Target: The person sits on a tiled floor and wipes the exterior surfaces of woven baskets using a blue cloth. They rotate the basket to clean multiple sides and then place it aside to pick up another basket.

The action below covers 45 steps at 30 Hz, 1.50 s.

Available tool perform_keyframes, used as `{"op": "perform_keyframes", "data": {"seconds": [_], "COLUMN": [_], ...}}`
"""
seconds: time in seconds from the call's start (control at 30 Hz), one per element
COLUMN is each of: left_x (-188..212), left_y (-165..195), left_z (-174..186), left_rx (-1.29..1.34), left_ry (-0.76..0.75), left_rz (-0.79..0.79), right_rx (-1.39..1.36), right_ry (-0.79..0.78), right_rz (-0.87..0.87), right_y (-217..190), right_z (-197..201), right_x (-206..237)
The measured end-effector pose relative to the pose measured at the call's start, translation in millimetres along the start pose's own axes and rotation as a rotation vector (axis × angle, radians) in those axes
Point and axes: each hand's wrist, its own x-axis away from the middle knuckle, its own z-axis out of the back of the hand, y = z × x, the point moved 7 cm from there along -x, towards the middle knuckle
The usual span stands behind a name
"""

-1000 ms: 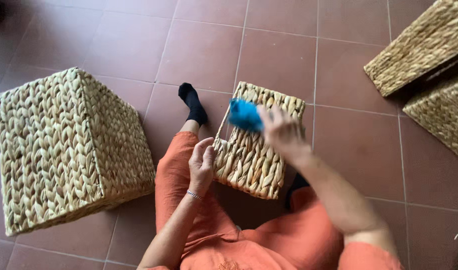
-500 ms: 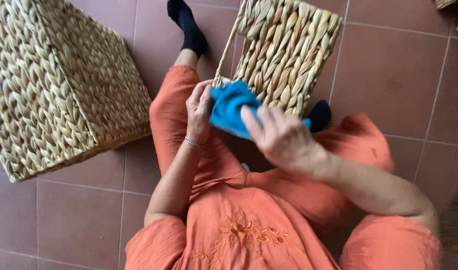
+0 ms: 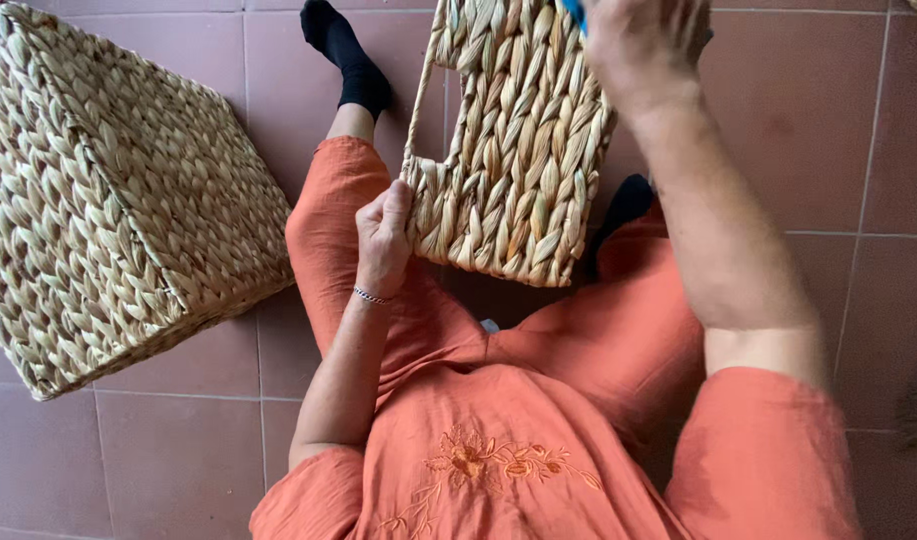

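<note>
- Basket [image 3: 513, 150], woven straw, stands tilted over my lap; my left hand [image 3: 383, 235] is closed on its lower left corner.
- My right hand [image 3: 643, 40] rests on the basket's upper right edge, fingers folded over a blue cloth [image 3: 574, 12], mostly hidden.
- Larger woven basket [image 3: 108, 190] lies on the tiled floor [image 3: 838, 130], well apart, left of my left grip.

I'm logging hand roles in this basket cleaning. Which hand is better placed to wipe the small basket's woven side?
Probably the right hand: it rests on the small basket near its top, with the blue cloth just showing. The left hand is occupied gripping the lower corner.
</note>
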Motion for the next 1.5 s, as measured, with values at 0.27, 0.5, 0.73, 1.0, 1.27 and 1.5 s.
{"op": "perform_keyframes", "data": {"seconds": [0.27, 0.5, 0.73, 1.0, 1.27, 1.5], "left_x": [-1.0, -5.2, -3.4, -65.6, -148.6, -123.4], "left_y": [0.6, 6.4, -0.4, 13.0, 42.2, 60.9], "left_z": [1.7, 1.7, -2.7, -6.0, -57.7, -86.2], "left_rx": [0.148, 0.015, 0.037, 0.235, 0.077, 0.136], "left_ry": [-0.035, -0.055, -0.143, -0.288, -0.310, -0.218], "left_rz": [0.020, 0.017, 0.092, 0.477, 0.372, 0.116], "right_rx": [-0.093, -0.209, -0.036, -0.566, -1.426, -1.448], "right_ry": [-0.164, -0.203, -0.155, 0.027, -0.118, 0.104], "right_rz": [0.262, 0.313, -0.140, -0.202, -0.779, -0.843], "right_y": [-149.8, -159.5, -7.5, 55.2, 80.4, 77.7], "right_z": [133.5, 129.9, 49.4, 34.7, -8.3, 31.8], "right_x": [36.2, 82.4, -10.4, 12.3, 47.7, 65.0]}}
